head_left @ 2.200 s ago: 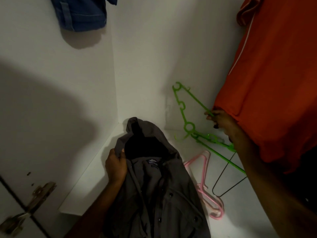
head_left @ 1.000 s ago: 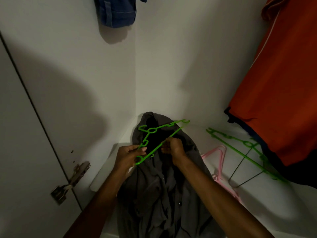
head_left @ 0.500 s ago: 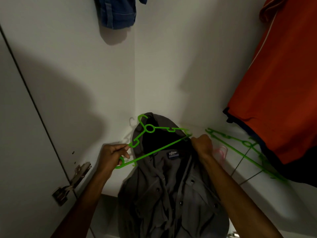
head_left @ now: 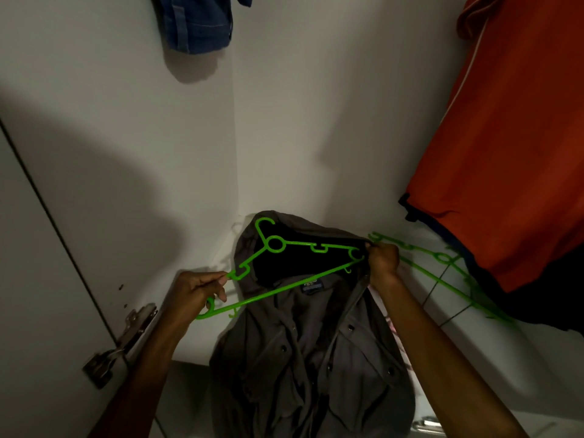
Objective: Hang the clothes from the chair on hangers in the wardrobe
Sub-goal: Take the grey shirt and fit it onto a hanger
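Observation:
A grey hooded jacket (head_left: 311,349) lies front-up on the white wardrobe shelf (head_left: 474,349), its hood toward the back corner. A bright green plastic hanger (head_left: 284,248) is held just above the hood opening. My left hand (head_left: 192,294) pinches the hanger's left shoulder end. My right hand (head_left: 382,259) grips the right edge of the hood together with the hanger's right end. The hanger's hook points up toward the back wall.
A second green hanger (head_left: 442,263) and a thin wire hanger lie on the shelf to the right, with a pink one mostly hidden by my right arm. An orange garment (head_left: 505,137) hangs at right, a denim one (head_left: 196,23) at top. A door hinge (head_left: 123,339) sits lower left.
My right hand fetched the green hanger from the right and brought it over the jacket. Both hands then spread apart, stretching the hanger across the hood opening.

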The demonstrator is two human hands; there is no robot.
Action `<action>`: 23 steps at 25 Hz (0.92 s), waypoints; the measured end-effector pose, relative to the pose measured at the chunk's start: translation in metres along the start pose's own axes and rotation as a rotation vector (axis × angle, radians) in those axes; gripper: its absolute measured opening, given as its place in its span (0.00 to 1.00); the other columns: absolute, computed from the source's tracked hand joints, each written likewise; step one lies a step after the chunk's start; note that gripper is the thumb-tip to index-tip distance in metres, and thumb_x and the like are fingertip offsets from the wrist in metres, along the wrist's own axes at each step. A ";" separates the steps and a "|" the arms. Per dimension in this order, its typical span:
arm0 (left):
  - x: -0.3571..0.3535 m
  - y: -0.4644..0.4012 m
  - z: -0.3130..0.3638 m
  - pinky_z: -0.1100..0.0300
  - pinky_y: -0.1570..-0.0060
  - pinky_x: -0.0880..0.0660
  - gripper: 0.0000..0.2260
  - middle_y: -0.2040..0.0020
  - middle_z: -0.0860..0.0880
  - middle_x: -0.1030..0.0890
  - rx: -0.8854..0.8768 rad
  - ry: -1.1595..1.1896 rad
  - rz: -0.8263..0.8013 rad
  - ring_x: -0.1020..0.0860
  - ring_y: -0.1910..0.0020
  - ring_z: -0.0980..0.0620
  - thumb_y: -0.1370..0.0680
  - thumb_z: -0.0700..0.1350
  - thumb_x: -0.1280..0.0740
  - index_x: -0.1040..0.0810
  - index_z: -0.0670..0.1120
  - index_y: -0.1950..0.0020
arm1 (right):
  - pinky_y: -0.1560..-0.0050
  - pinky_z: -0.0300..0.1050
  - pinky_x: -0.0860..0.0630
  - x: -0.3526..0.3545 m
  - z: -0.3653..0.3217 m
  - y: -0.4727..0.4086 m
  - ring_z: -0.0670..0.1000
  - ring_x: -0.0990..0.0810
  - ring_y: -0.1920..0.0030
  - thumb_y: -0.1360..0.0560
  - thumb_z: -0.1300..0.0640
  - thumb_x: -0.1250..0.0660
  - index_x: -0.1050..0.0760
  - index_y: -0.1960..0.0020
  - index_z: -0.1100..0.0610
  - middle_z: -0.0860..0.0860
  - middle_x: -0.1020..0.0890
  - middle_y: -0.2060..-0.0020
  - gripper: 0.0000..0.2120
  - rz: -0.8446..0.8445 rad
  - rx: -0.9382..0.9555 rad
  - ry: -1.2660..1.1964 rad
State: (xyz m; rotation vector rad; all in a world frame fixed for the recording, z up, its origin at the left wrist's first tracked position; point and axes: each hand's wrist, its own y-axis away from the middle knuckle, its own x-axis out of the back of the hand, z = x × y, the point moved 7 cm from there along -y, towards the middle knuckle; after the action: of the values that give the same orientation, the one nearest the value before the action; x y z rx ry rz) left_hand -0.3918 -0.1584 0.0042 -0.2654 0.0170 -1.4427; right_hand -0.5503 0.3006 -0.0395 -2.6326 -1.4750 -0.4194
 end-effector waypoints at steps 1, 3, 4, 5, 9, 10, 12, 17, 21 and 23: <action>0.003 0.001 0.000 0.61 0.68 0.30 0.06 0.66 0.38 0.17 -0.015 0.001 -0.006 0.22 0.70 0.47 0.21 0.36 0.30 0.13 0.41 0.49 | 0.53 0.56 0.18 0.000 -0.001 -0.004 0.59 0.15 0.56 0.31 0.58 0.30 0.19 0.67 0.52 0.58 0.14 0.58 0.07 0.016 0.040 -0.016; 0.009 -0.003 -0.001 0.58 0.68 0.32 0.06 0.66 0.38 0.17 -0.023 0.004 -0.004 0.22 0.70 0.44 0.21 0.37 0.30 0.13 0.42 0.50 | 0.54 0.52 0.19 0.005 -0.031 0.024 0.56 0.16 0.58 0.30 0.58 0.29 0.19 0.66 0.50 0.54 0.15 0.62 0.08 -0.007 0.080 -0.088; 0.011 -0.007 -0.002 0.57 0.67 0.33 0.06 0.66 0.39 0.18 -0.031 -0.003 0.002 0.23 0.70 0.44 0.21 0.37 0.30 0.12 0.43 0.50 | 0.56 0.48 0.21 0.008 -0.047 0.038 0.54 0.18 0.60 0.27 0.61 0.28 0.19 0.66 0.50 0.53 0.16 0.63 0.10 -0.033 0.111 -0.091; 0.011 -0.010 -0.001 0.57 0.67 0.32 0.07 0.67 0.40 0.19 -0.047 -0.011 0.001 0.25 0.70 0.45 0.21 0.37 0.30 0.12 0.43 0.52 | 0.57 0.45 0.23 0.008 -0.056 0.041 0.53 0.19 0.62 0.25 0.63 0.29 0.20 0.65 0.51 0.52 0.17 0.64 0.12 -0.062 0.141 -0.091; 0.007 -0.018 0.000 0.60 0.72 0.30 0.09 0.69 0.40 0.22 -0.111 -0.008 -0.073 0.28 0.71 0.45 0.21 0.33 0.31 0.12 0.42 0.51 | 0.55 0.49 0.23 0.014 -0.059 0.028 0.56 0.19 0.60 0.23 0.67 0.30 0.19 0.64 0.53 0.55 0.18 0.64 0.15 -0.096 0.171 -0.104; 0.007 -0.020 0.000 0.61 0.73 0.30 0.10 0.70 0.40 0.22 -0.113 0.011 -0.082 0.28 0.71 0.45 0.21 0.32 0.31 0.12 0.43 0.51 | 0.55 0.49 0.24 0.017 -0.060 0.030 0.55 0.19 0.61 0.23 0.68 0.31 0.19 0.64 0.54 0.55 0.18 0.64 0.14 -0.101 0.166 -0.135; 0.004 -0.026 0.001 0.61 0.73 0.33 0.10 0.71 0.41 0.24 -0.098 0.062 -0.083 0.30 0.73 0.47 0.22 0.31 0.31 0.12 0.43 0.51 | 0.59 0.45 0.22 0.020 -0.066 0.037 0.53 0.19 0.66 0.22 0.69 0.32 0.18 0.60 0.59 0.55 0.18 0.65 0.11 -0.164 0.166 -0.206; -0.029 -0.062 0.016 0.64 0.75 0.33 0.13 0.71 0.43 0.22 -0.021 0.058 -0.110 0.29 0.76 0.52 0.23 0.30 0.31 0.12 0.46 0.55 | 0.58 0.45 0.26 0.004 -0.086 0.044 0.49 0.22 0.67 0.22 0.70 0.32 0.22 0.46 0.60 0.55 0.21 0.62 0.09 -0.323 0.317 -0.015; -0.067 -0.089 0.009 0.64 0.75 0.30 0.14 0.70 0.44 0.17 0.026 -0.021 -0.178 0.27 0.77 0.54 0.24 0.34 0.27 0.11 0.52 0.62 | 0.56 0.49 0.23 -0.018 -0.074 0.052 0.56 0.20 0.59 0.28 0.57 0.32 0.25 0.33 0.43 0.54 0.20 0.60 0.24 -0.316 0.519 0.493; -0.078 -0.090 -0.003 0.64 0.76 0.30 0.09 0.68 0.42 0.16 0.048 -0.055 -0.185 0.27 0.78 0.54 0.25 0.35 0.26 0.12 0.48 0.59 | 0.47 0.51 0.23 -0.025 -0.063 0.056 0.59 0.19 0.47 0.35 0.37 0.33 0.18 0.42 0.44 0.55 0.17 0.53 0.24 -0.318 0.514 0.618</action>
State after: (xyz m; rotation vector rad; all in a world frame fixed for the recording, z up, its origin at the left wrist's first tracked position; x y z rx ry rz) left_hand -0.4910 -0.0916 0.0071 -0.2730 -0.0893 -1.6166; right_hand -0.5268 0.2368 0.0162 -1.6746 -1.5108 -0.6900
